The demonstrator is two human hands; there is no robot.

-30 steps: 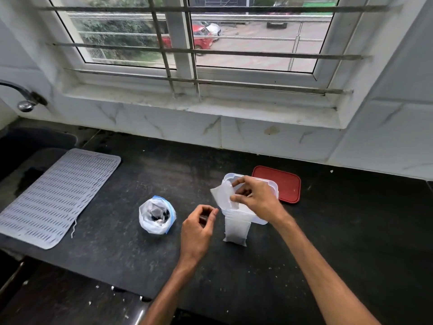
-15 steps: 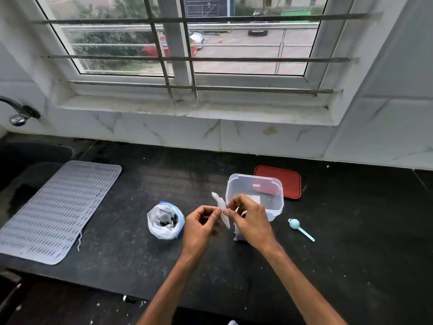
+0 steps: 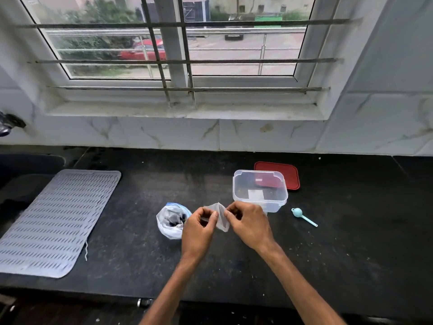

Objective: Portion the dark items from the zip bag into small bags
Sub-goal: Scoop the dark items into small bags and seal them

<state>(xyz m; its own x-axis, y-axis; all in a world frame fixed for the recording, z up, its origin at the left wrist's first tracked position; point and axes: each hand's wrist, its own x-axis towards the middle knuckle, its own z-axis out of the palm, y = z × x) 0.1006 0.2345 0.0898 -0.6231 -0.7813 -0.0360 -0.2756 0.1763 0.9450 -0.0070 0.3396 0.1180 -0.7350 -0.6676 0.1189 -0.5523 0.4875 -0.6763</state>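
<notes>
A small clear bag [image 3: 220,216] hangs above the black counter between both hands. My left hand [image 3: 199,228] pinches its left edge and my right hand [image 3: 248,224] pinches its right edge, with the mouth spread a little. Just left of my left hand stands the zip bag [image 3: 169,221], rolled open, with dark items inside. A clear plastic container [image 3: 260,191] sits behind my right hand, with what looks like a small white bag lying flat inside.
A red lid [image 3: 288,172] lies behind the container. A small teal scoop [image 3: 303,215] rests to the right. A grey drying mat [image 3: 56,219] covers the counter's left side beside a dark sink [image 3: 23,165]. A tap [image 3: 7,127] juts in at far left.
My right hand has lowered the small bag from over the container to in front of it. My left hand has come up and taken its other edge. The camera has tilted up.
</notes>
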